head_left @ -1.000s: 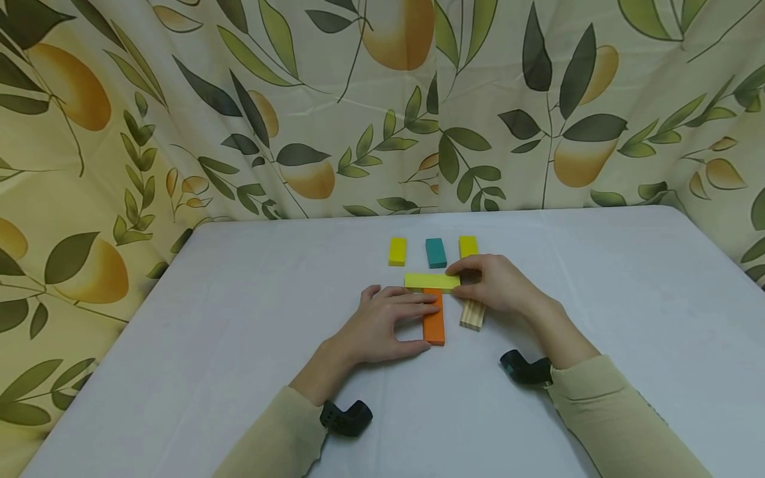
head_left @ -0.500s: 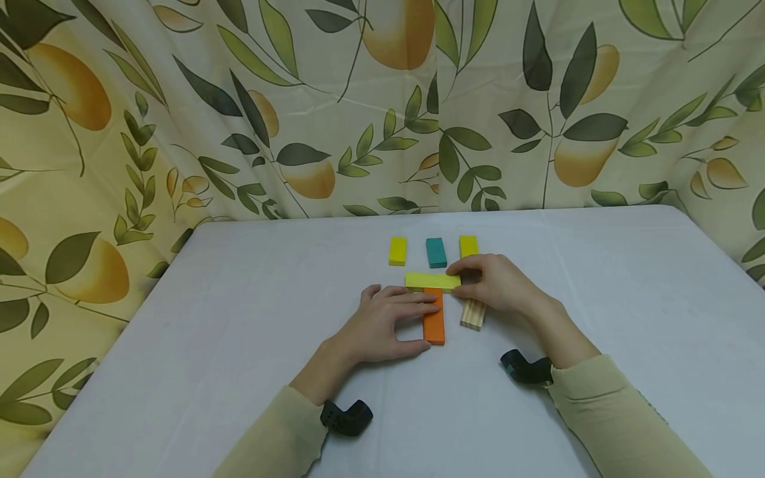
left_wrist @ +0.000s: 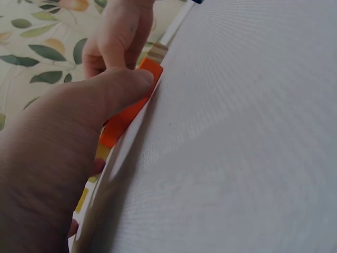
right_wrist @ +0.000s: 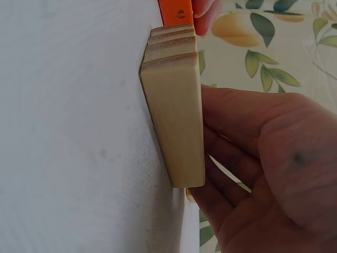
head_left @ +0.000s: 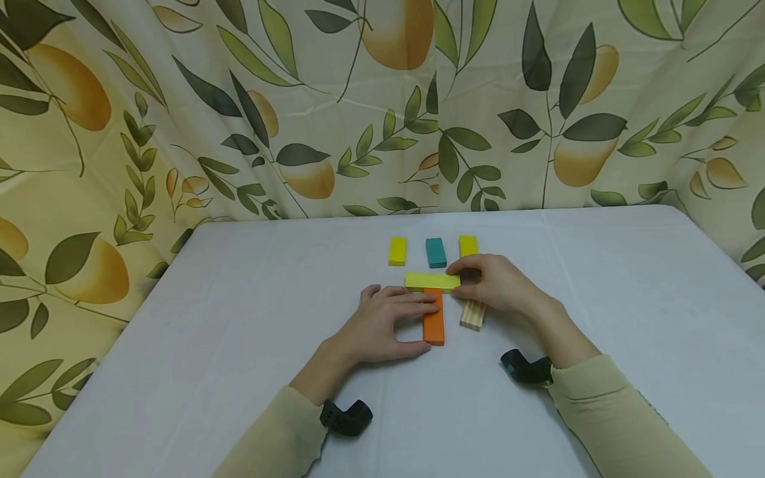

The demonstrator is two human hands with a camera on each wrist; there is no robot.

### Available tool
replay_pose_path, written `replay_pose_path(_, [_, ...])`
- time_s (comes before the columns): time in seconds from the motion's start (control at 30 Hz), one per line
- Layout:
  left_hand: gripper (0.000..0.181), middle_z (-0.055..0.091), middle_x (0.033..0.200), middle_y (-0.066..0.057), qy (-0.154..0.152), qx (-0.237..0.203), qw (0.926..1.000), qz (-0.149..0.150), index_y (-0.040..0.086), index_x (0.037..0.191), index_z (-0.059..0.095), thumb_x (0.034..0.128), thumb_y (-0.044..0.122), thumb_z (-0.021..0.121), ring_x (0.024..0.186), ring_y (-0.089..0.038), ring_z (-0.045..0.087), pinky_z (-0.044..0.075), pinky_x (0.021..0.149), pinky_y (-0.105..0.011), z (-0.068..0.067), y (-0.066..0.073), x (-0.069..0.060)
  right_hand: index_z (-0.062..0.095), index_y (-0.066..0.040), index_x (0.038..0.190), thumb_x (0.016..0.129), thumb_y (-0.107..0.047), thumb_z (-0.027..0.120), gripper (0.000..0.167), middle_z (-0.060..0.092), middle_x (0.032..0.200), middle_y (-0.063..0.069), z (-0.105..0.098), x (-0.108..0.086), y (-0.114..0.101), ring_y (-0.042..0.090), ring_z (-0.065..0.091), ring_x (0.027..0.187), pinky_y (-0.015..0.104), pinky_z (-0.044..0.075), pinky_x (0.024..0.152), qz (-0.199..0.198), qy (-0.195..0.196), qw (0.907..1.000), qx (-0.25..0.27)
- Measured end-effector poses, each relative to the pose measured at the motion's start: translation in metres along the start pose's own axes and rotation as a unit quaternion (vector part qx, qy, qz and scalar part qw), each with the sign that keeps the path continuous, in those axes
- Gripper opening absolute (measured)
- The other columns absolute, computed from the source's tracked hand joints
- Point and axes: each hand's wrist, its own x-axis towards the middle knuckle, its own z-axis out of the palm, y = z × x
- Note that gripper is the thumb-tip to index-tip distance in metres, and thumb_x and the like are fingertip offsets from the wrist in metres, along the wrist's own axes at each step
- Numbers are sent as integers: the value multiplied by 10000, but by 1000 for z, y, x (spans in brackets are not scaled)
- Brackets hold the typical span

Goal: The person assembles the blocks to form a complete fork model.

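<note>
A long yellow block [head_left: 431, 281] lies crosswise at the far end of an upright-pointing orange block [head_left: 434, 326], forming a T shape. My right hand [head_left: 508, 285] pinches the yellow block's right end between thumb and fingers. With fingertips over its upper part and thumb at its near end, my left hand [head_left: 376, 325] grips the orange block. In the left wrist view, the thumb of the left hand [left_wrist: 68, 121] presses against the orange block [left_wrist: 124, 124]. A striped natural wood block [head_left: 473, 315] lies partly beneath the right hand; the right wrist view shows this wood block [right_wrist: 174, 105] close to the palm.
Behind the hands, a short yellow block [head_left: 397, 251], a teal block [head_left: 436, 253] and another yellow block [head_left: 469, 245] stand in a row on the white tablecloth [head_left: 269, 279]. A leaf-patterned curtain [head_left: 382, 99] hangs beyond the table's far edge.
</note>
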Motion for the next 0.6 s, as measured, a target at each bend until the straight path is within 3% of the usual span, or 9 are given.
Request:
replay_pose_path(0.27, [525, 516, 1456, 195, 73, -209, 9997, -33, 325, 1399, 627, 903, 481, 700, 1354, -179, 419, 180, 1097, -613, 0, -1, -1, 694, -62, 1260, 909, -161, 737, 367, 641, 1277, 138, -2, -3, 0, 361, 499, 1208, 571, 335, 1088, -148, 60, 9999, 58])
replay_pose_path(0.6, [454, 607, 1351, 186, 577, -774, 9953, -11, 254, 1343, 680, 911, 392, 707, 1271, -113, 503, 254, 1100, -515, -3, -7, -2, 684, -32, 1252, 936, -191, 720, 355, 675, 1196, 121, -5, -6, 0, 311, 576, 1103, 511, 430, 1018, -303, 235, 9990, 248])
